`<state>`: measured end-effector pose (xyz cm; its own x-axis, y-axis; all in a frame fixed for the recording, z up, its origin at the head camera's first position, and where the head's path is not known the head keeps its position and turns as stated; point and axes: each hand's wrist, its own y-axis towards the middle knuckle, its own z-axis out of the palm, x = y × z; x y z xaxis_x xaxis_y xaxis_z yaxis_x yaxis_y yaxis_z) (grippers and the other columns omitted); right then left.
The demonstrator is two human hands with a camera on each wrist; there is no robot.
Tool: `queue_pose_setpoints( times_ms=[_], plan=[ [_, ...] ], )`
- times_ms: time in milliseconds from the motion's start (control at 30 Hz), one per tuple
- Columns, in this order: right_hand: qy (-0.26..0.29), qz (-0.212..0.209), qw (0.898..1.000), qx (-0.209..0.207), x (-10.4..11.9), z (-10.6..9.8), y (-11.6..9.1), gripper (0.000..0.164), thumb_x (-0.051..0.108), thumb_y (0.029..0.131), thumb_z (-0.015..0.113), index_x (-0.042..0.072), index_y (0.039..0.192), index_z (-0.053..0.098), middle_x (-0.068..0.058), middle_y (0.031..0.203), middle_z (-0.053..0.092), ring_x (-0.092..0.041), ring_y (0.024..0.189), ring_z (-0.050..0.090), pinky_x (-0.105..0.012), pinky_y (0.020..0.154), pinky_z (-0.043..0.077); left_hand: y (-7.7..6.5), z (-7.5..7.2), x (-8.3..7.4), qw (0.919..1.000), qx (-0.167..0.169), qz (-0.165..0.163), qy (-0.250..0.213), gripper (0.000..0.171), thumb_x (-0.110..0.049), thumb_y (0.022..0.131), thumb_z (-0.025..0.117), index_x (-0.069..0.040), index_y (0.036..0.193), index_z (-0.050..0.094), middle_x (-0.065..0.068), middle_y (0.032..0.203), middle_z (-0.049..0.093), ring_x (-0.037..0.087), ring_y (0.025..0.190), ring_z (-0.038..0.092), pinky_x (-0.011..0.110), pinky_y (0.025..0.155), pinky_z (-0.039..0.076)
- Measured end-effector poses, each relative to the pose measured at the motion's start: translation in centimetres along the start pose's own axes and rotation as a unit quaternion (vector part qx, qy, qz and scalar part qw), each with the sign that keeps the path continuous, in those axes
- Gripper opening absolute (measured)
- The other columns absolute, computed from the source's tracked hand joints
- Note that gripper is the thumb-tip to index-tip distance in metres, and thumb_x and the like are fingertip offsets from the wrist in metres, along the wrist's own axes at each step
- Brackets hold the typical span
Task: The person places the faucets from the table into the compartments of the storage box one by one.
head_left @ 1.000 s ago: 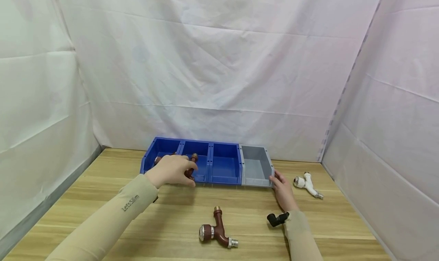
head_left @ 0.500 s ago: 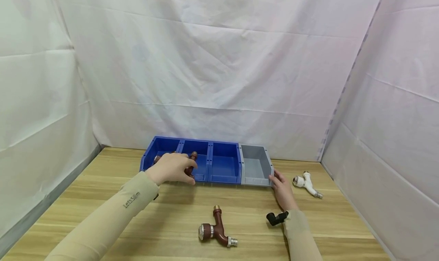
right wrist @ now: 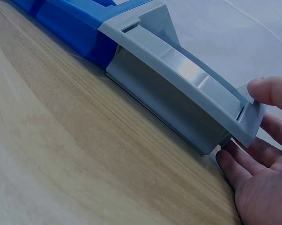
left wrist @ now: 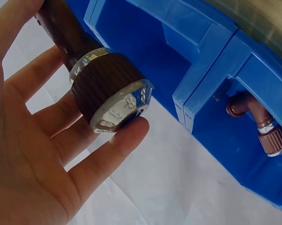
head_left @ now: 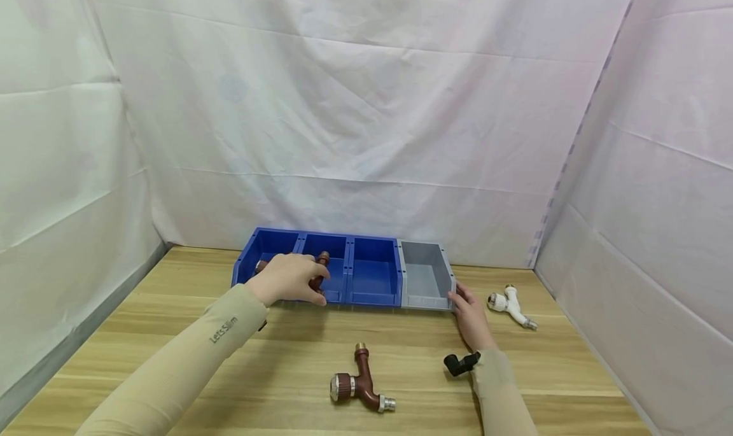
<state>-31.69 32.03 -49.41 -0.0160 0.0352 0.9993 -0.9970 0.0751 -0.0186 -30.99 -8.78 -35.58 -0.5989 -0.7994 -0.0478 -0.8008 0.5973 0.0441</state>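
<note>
In the head view my left hand grips a brown tap over the second blue bin from the left. The left wrist view shows the tap's ribbed knob resting against my fingers, with its silver cap facing outward. Another brown tap lies in the leftmost blue bin, partly hidden by my hand in the head view. At the right end of the row, my right hand holds the front corner of the grey bin, thumb above and fingers against its side.
A third brown tap lies on the wooden table near the front. To the right of my right hand lies a white tap. The third blue bin stands beside the grey one. White curtains close off the back and sides.
Almost everything stays as it was. The whole scene has shifted very slightly in the head view; both hands keep their holds.
</note>
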Motion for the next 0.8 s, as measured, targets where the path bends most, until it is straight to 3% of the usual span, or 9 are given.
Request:
queue_pose_setpoints(
  times_ms=[800],
  plan=[
    [0.012, 0.000, 1.000, 0.000, -0.32, -0.07, 0.00, 0.058, 0.017, 0.103, 0.048, 0.003, 0.153, 0.023, -0.015, 0.155, 0.024, -0.024, 0.139, 0.028, -0.040, 0.112, 0.025, 0.56, 0.42, 0.50, 0.9999, 0.005, -0.009, -0.001, 0.046, -0.057, 0.076, 0.076, -0.028, 0.111, 0.070, -0.012, 0.081, 0.055, 0.009, 0.072, 0.049, 0.031, 0.056, 0.043]
  ],
)
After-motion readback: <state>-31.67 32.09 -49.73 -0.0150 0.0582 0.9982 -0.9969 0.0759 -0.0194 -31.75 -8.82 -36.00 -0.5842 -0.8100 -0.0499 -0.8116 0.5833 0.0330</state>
